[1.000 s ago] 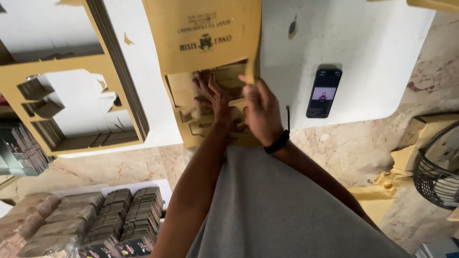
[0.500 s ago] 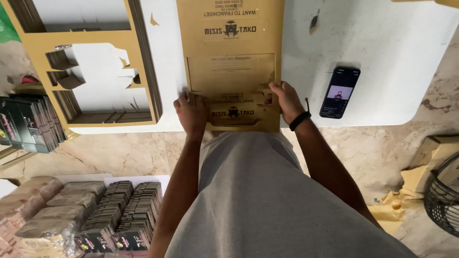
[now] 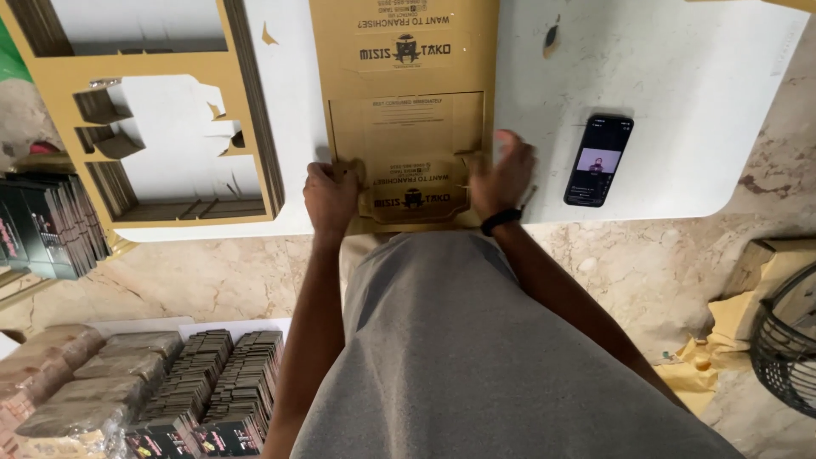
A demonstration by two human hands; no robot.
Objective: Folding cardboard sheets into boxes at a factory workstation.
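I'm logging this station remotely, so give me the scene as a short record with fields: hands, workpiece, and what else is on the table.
left hand: gripping the left side flap of the brown cardboard box blank
right hand: pressing on the right side flap; black wristband on the wrist
workpiece: blank lies flat on the white table, near flap folded up
phone: right of the blank, screen lit, untouched
cutout scrap sheets: stacked at the table's left
floor: stacks of dark flat cartons lower left
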